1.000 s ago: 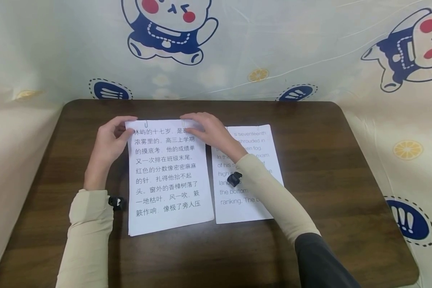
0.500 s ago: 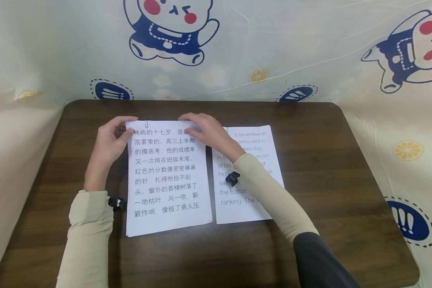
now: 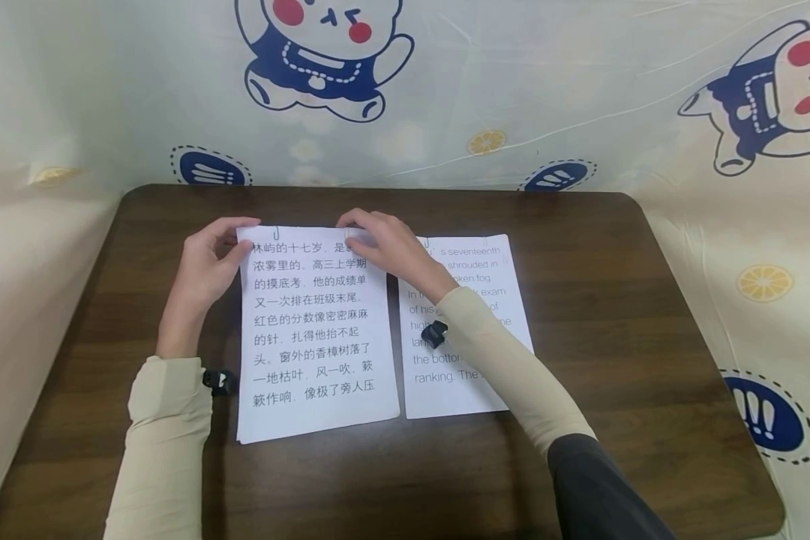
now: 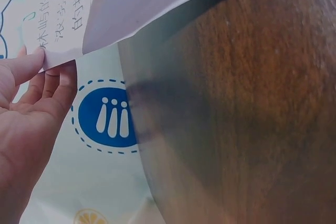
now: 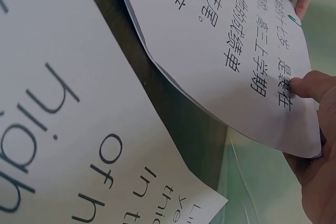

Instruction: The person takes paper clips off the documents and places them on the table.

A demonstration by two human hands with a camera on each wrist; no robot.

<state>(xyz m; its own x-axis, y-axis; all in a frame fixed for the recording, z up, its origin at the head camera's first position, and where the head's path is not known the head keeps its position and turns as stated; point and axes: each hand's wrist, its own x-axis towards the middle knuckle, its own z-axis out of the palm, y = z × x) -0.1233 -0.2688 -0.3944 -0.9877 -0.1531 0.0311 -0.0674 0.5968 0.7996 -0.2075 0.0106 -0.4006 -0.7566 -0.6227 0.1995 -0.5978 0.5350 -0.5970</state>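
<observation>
A stack of white paper sheets printed with Chinese text [image 3: 313, 330] slants up toward its top edge in the head view. My left hand [image 3: 205, 274] pinches its upper left corner, thumb on the printed face and fingers behind. At the upper right, my right hand [image 3: 398, 251] grips the same stack, again with the thumb in front, as the right wrist view shows. A paper clip [image 3: 276, 233] sits on the top edge near my left hand; it looks green in the right wrist view. Another clip by my right fingers is partly hidden.
Just right lies a second stack with English text [image 3: 469, 401], clipped at its top and partly covered by my right forearm. Both rest on a dark wooden table [image 3: 648, 360]. A patterned cloth [image 3: 547, 90] hangs behind the table's back edge.
The lower edge of the Chinese-text stack has shifted slightly left. My right hand has moved very little, and my left hand keeps its place at the corner.
</observation>
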